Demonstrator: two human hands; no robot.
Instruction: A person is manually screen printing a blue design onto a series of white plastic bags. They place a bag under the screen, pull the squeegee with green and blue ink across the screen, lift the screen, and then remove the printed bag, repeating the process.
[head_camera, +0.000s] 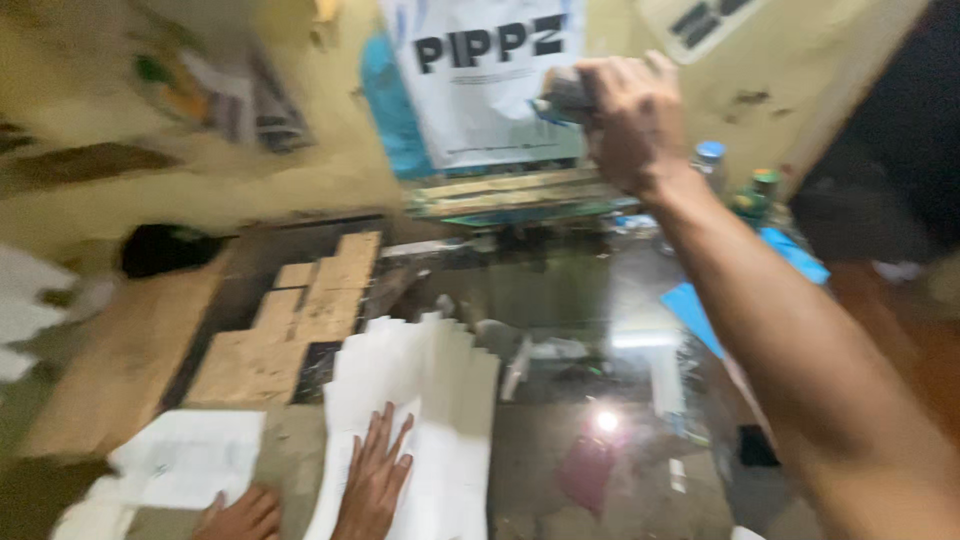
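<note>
- Right hand raised past the far edge of the tabletop, fingers curled tight into a fist around a small grey object; blurred, so what kind of object cannot be told.
- Right forearm stretched from the near right corner diagonally up across the glossy tabletop, hiding part of its right side.
- Left hand laid flat near the near edge, fingers straight and slightly spread, palm down on a fanned stack of white paper sheets; nothing gripped.
- Another hand low at the near edge, just left of the left hand, fingers bent, resting beside a separate white sheet; whose hand cannot be told.
- Flat brown cardboard pieces lying stepped toward the far left part of the tabletop, just beyond the white sheets.
- Blue sheet on the right side of the tabletop, partly hidden by the forearm.
- White poster with dark lettering on the yellow wall behind the far edge, right hand in front of its right side.
- Wooden slats stacked along the far edge under the poster.
- Small bottles at the far right corner, just right of the wrist.
- Bright light reflection on the glossy surface toward the near middle.
</note>
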